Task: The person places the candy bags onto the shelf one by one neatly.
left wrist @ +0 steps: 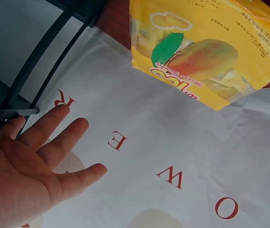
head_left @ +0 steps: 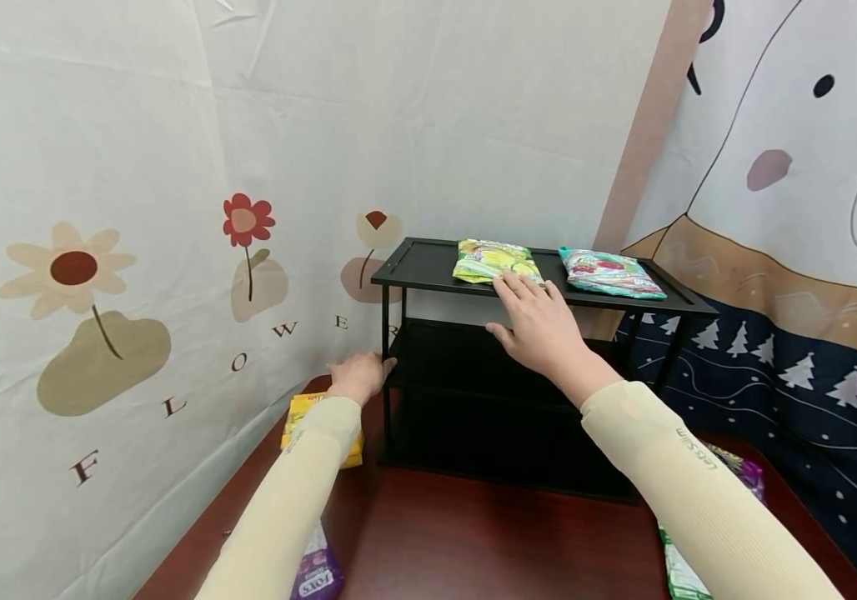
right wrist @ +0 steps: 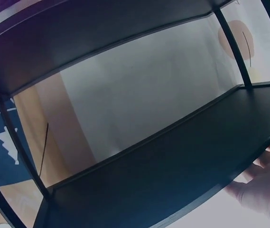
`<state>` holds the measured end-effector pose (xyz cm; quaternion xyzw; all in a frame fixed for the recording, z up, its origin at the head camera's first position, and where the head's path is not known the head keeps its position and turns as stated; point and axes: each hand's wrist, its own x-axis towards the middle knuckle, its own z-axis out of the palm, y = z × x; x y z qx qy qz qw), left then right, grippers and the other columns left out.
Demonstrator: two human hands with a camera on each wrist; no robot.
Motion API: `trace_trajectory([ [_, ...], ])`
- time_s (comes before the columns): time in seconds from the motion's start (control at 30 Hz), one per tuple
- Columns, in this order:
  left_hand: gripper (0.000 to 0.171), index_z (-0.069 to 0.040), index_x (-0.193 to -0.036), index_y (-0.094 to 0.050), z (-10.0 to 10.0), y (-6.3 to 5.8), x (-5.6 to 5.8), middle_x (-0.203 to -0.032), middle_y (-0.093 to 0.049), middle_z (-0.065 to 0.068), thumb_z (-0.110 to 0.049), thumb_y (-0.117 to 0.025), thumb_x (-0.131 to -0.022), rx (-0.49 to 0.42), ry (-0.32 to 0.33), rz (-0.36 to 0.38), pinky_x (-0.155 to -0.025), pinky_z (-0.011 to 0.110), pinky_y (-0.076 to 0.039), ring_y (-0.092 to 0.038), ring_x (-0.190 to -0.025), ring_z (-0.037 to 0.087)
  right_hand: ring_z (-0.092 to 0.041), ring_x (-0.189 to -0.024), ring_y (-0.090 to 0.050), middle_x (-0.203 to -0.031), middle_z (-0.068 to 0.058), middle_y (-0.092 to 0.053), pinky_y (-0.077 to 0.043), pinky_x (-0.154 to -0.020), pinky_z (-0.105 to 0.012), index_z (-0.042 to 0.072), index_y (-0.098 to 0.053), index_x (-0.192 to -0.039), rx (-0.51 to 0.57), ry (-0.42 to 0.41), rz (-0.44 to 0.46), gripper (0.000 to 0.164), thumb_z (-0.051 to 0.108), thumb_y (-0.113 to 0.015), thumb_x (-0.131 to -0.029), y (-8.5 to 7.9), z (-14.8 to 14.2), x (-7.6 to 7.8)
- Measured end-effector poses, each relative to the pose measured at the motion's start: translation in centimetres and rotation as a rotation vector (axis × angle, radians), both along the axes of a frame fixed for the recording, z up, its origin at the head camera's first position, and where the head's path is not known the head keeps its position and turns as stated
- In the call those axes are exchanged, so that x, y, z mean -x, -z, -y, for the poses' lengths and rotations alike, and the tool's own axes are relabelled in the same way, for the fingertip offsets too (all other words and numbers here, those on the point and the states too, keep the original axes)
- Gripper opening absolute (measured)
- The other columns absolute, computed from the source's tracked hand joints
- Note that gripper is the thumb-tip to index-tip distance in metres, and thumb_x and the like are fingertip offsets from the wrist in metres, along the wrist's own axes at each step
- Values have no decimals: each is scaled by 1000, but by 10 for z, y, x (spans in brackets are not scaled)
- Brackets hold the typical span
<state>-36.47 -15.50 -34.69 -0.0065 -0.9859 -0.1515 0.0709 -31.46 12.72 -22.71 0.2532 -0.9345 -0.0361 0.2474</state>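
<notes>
A black tiered rack (head_left: 428, 265) carries a yellow-green fruit candy bag (head_left: 494, 260) and a teal bag with red fruit (head_left: 612, 273) on its top shelf. My right hand (head_left: 541, 329) reaches over the shelf's front edge, its extended fingertips at the near side of the yellow-green bag. In the right wrist view, fingers (right wrist: 263, 159) lie along a shelf edge. Beside the rack's left front post is my left hand (head_left: 357, 377), the thumb near the post. The left wrist view has that hand's fingers (left wrist: 66, 142) spread, with a yellow mango candy bag (left wrist: 191, 42) apart from them.
On the dark red table (head_left: 473, 542), a purple bag (head_left: 318, 575) lies under the left sleeve. A green-white bag (head_left: 682, 573) and another purple bag (head_left: 749, 477) are partly behind the right sleeve. Printed cloth curtains (head_left: 473, 125) stand behind and left of the rack.
</notes>
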Motion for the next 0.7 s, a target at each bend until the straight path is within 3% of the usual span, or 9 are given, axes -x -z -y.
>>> trace_trajectory([
  [0.3, 46, -7, -111, -70, 0, -3, -3, -110, -69, 19, -42, -40, -107, 2, 3, 1, -100, 78, -23, -59, -114, 45, -34, -143, -34, -157, -16, -35, -22, -115, -57, 5, -40, -151, -3, -38, -65, 64, 37, -60, -100, 3, -2, -10],
  [0.53, 45, -8, -103, -70, 0, -3, -3, -101, -69, 16, -42, -41, -107, -5, 0, 7, -100, 77, -24, -60, -111, 44, -33, -132, -49, -146, -16, -50, -27, -113, -57, 4, -53, -143, 24, -91, -182, 53, 30, -64, -98, 7, -5, -15],
  [0.7, 45, -7, -104, -70, 0, -3, -2, -102, -70, 17, -42, -41, -107, 0, 1, 0, -99, 78, -24, -60, -111, 45, -34, -130, -51, -144, -17, -52, -28, -111, -58, 5, -54, -141, 50, -125, -214, 51, 27, -67, -96, 8, -6, -14],
])
